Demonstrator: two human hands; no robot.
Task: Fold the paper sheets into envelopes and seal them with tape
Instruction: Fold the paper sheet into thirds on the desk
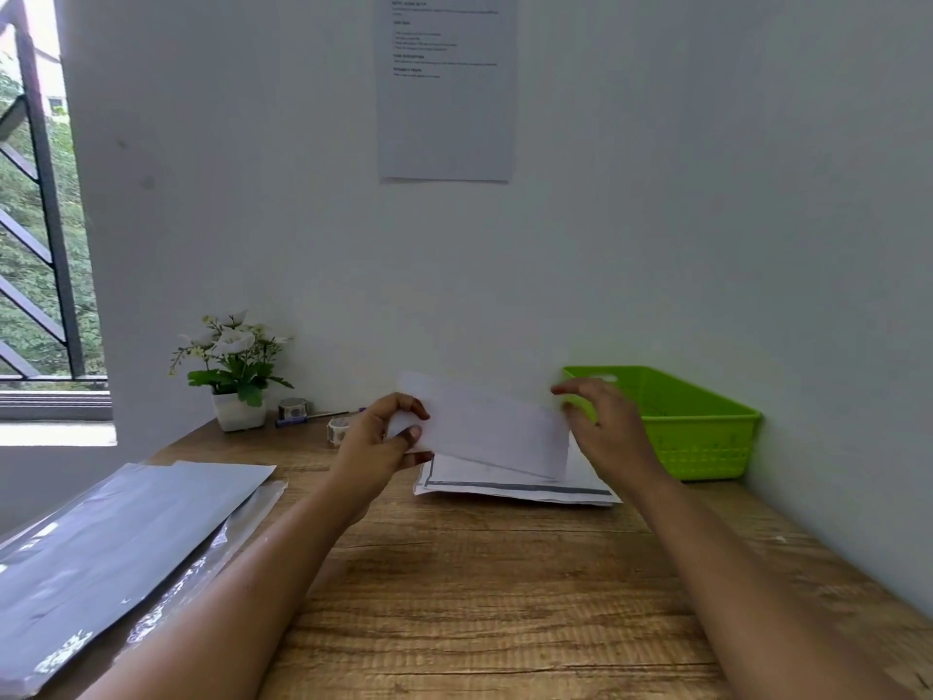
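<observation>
A folded white paper sheet (pixel 492 431) is held up above the wooden table, tilted down to the right. My left hand (pixel 376 444) pinches its left end between thumb and fingers. My right hand (pixel 603 426) is at the sheet's right end with fingers spread; whether it touches the paper is unclear. Under the sheet lies a stack of white sheets with a dark border (pixel 515 485). Two tape rolls sit behind my left hand: a clear one (pixel 337 427) and a darker one (pixel 293 407).
A green plastic basket (pixel 702 421) stands at the back right against the wall. A potted white flower (pixel 235 376) is at the back left, with a pen (pixel 328 414) beside it. Grey plastic mailer bags (pixel 116 543) lie at the front left. A printed sheet (pixel 447 88) hangs on the wall.
</observation>
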